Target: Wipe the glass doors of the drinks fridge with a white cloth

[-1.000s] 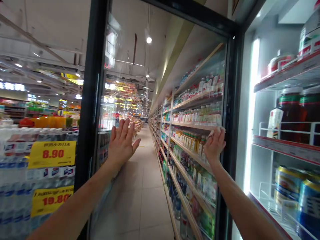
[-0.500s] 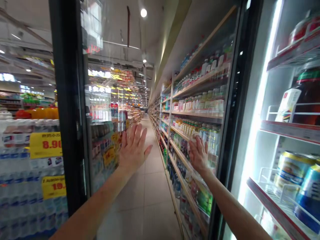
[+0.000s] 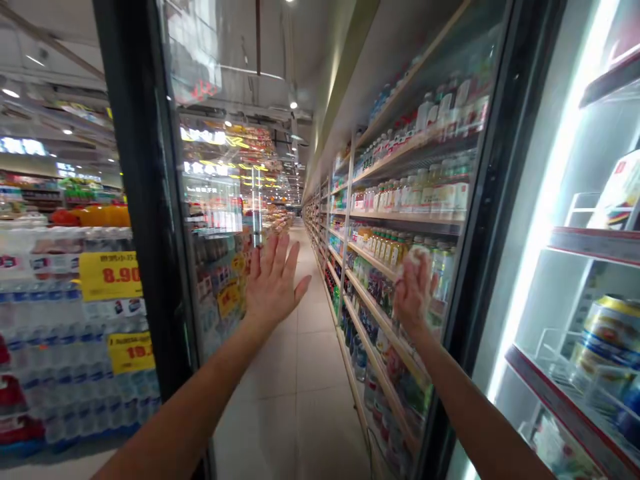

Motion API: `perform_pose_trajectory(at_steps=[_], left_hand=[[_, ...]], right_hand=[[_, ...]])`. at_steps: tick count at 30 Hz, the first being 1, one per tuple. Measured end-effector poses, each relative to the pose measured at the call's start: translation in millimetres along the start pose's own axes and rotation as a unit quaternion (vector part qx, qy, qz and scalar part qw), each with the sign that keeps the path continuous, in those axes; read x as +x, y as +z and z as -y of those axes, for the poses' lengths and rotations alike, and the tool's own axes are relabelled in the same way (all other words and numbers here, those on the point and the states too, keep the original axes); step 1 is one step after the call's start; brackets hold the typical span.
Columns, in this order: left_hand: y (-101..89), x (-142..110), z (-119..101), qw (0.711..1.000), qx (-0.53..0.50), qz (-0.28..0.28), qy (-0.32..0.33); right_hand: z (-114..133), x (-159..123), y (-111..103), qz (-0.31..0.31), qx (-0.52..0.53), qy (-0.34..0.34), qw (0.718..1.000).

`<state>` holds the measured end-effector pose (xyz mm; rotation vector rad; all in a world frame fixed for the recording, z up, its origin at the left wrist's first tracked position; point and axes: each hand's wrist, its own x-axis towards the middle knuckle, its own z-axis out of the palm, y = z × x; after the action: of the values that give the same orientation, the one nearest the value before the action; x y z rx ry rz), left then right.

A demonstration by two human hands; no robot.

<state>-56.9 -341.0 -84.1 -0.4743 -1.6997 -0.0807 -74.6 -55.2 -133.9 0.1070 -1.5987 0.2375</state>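
Observation:
A glass door (image 3: 280,427) with a black frame (image 3: 127,180) stands in front of me. My left hand (image 3: 273,287) is raised against the pane, palm forward and fingers spread, holding nothing. On the right side of the same pane, my right hand (image 3: 410,300) presses a crumpled white cloth (image 3: 420,255) to the glass. Motion blurs that hand, and its fingers cover part of the cloth; whether it is cloth or tissue is hard to tell.
Right of the door is a lit cooler with wire-fronted shelves (image 3: 595,239) and cans (image 3: 607,333). Through the glass show shelves of bottles (image 3: 395,247) along a tiled aisle (image 3: 297,360). Stacked bottled water (image 3: 65,373) with yellow price signs (image 3: 111,275) stands at left.
My right hand has moved slightly right and up across the pane with the white cloth. The left hand stays spread on the glass; the view has shifted a little.

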Motion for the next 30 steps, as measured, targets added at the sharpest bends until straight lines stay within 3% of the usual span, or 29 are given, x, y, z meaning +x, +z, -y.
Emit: perform_pose_trajectory(at_steps=[2, 3, 6, 7, 8, 9, 12, 13, 14, 17, 19, 23, 24, 26, 28, 30], left_hand=[[0.9, 0, 0, 1.000, -0.006, 0.005, -0.002], [1.3, 1, 1, 1.000, -0.005, 0.005, -0.003], [3.4, 1, 2, 1.000, 0.015, -0.001, 0.002], [4.6, 1, 2, 1.000, 0.024, -0.005, 0.005], [5.9, 1, 3, 0.999, 0.030, -0.008, 0.007], [7.4, 1, 4, 0.999, 0.034, -0.008, 0.010], [11.7, 1, 5, 1.000, 0.025, -0.008, 0.010], [12.9, 2, 6, 1.000, 0.019, -0.007, 0.007], [13.9, 3, 6, 1.000, 0.015, -0.006, 0.004], [15.7, 4, 10, 1.000, 0.016, -0.003, 0.008], [15.2, 1, 18, 1.000, 0.019, -0.002, 0.013], [8.8, -17, 46, 0.995, 0.034, -0.044, -0.088], [6.1, -23, 53, 0.992, 0.037, -0.052, -0.110], [0.1, -33, 64, 0.991, 0.036, -0.051, -0.118], [-5.2, -40, 71, 0.994, 0.032, -0.039, -0.100], [-8.4, -44, 73, 0.995, 0.031, -0.031, -0.087]], right_hand=[[-1, 1, 0, -0.044, -0.009, 0.099, 0.994], [1, -3, 0, -0.044, -0.005, 0.092, 0.995], [10, -20, 2, 0.040, 0.028, -0.118, 0.992], [11, -23, 3, 0.054, 0.033, -0.173, 0.983], [10, -22, 4, 0.051, 0.032, -0.186, 0.981], [9, -19, 6, 0.029, 0.025, -0.154, 0.987], [12, 1, 10, -0.057, 0.002, 0.042, 0.997], [19, 7, 13, -0.060, 0.004, 0.060, 0.996], [29, 11, 15, -0.048, 0.013, 0.037, 0.998], [68, 24, 24, 0.029, 0.053, -0.176, 0.983], [86, 43, 28, 0.044, 0.055, -0.239, 0.968], [101, 86, 33, -0.006, 0.039, -0.096, 0.995], [106, 89, 34, -0.002, 0.047, -0.096, 0.994], [117, 78, 35, 0.037, 0.079, -0.200, 0.976], [129, 60, 34, 0.083, 0.111, -0.374, 0.917], [137, 57, 34, 0.098, 0.122, -0.475, 0.866]])
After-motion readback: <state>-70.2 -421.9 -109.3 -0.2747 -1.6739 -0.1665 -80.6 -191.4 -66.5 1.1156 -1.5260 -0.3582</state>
